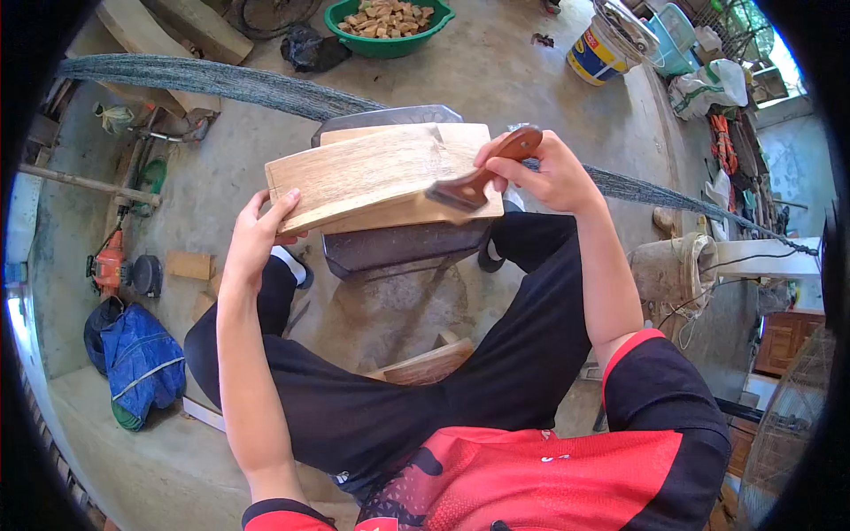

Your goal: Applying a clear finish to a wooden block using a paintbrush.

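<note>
My left hand [255, 228] grips the left end of a pale wooden board [363, 173], thumb on top and fingers beneath. The board is tilted above other pale boards [465, 134] lying on a dark stool-like stand [403, 248] between my knees. In my right hand [553, 173] is a flat brush [474, 184] with a reddish-brown wooden handle that has a hole at its end. Its dark, slightly blurred working edge is over the right part of the board, close to its near edge; whether it touches cannot be made out.
A grey-green rope-like band [221, 81] stretches across behind the stand. Farther off are a green basin [390, 44] of wood pieces and a bucket [606, 49]. Wood offcuts [425, 363] lie under my legs, and a wood block [189, 265] sits left, near a blue bag [146, 354].
</note>
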Motion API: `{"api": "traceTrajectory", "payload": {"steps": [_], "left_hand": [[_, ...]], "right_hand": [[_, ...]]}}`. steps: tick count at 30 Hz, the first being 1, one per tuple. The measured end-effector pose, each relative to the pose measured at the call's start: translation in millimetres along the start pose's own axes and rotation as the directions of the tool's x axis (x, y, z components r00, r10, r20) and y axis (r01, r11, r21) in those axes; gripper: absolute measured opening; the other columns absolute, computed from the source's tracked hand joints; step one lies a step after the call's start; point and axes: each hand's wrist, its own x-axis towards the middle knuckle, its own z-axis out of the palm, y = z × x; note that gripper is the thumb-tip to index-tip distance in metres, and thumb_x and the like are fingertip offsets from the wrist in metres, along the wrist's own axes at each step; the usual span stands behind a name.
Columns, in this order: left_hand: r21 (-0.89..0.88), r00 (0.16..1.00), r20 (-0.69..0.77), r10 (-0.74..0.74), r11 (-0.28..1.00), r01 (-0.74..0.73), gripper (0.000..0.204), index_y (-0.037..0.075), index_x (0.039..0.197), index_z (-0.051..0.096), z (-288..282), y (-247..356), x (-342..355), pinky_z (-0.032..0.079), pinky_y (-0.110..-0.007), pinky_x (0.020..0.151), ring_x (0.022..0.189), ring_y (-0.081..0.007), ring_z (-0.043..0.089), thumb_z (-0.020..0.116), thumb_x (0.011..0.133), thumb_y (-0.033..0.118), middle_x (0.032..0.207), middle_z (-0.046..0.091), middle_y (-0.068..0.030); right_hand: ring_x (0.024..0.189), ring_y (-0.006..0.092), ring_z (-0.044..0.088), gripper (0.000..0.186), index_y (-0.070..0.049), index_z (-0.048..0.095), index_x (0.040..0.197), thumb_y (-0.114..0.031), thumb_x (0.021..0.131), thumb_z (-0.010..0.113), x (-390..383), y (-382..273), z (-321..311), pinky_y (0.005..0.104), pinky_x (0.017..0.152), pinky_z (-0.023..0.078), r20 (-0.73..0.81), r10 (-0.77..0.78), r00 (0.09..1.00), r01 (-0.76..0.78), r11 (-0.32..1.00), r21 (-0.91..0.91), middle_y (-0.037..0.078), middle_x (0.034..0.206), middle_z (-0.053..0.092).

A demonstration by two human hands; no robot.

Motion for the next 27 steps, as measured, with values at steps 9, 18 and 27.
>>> {"api": "traceTrajectory", "payload": {"steps": [9,18,27], "left_hand": [[-0.116,0.993,0.041,0.114,0.987,-0.108,0.073,0.002,0.151,0.049,1.8,13.8,-11.7,0.049,-0.034,0.099,0.111,-0.0199,0.069,0.086,0.092,0.026,0.119,0.075,-0.0167],[-0.054,0.996,0.034,0.085,0.995,-0.083,0.079,-0.001,0.152,0.046,-4.8,6.4,-14.4,0.047,-0.031,0.097,0.105,-0.0173,0.068,0.087,0.091,0.03,0.112,0.075,-0.0143],[-0.06,0.997,0.006,0.08,0.995,-0.08,0.08,-0.008,0.149,0.049,-1.4,2.5,-2.1,0.047,-0.029,0.097,0.106,-0.017,0.068,0.085,0.093,0.036,0.115,0.075,-0.0143]], "right_hand": [[0.071,0.0086,0.067,0.029,0.001,0.077,0.111,-0.026,0.108,0.066,12.2,21.9,-8.0,0.0241,0.061,0.051,-0.557,0.048,0.829,0.068,0.98,0.185,0.004,0.083,0.074],[0.06,0.0093,0.064,0.035,0.003,0.075,0.091,-0.027,0.105,0.067,6.5,26.4,-4.8,0.0274,0.059,0.051,-0.372,0.134,0.918,-0.128,0.991,0.041,0.004,0.066,0.069],[0.063,0.0098,0.066,0.031,0.003,0.076,0.101,-0.026,0.106,0.066,8.7,28.6,-1.3,0.0278,0.062,0.053,-0.505,0.02,0.863,0.009,0.998,0.055,0.006,0.071,0.073]]}}
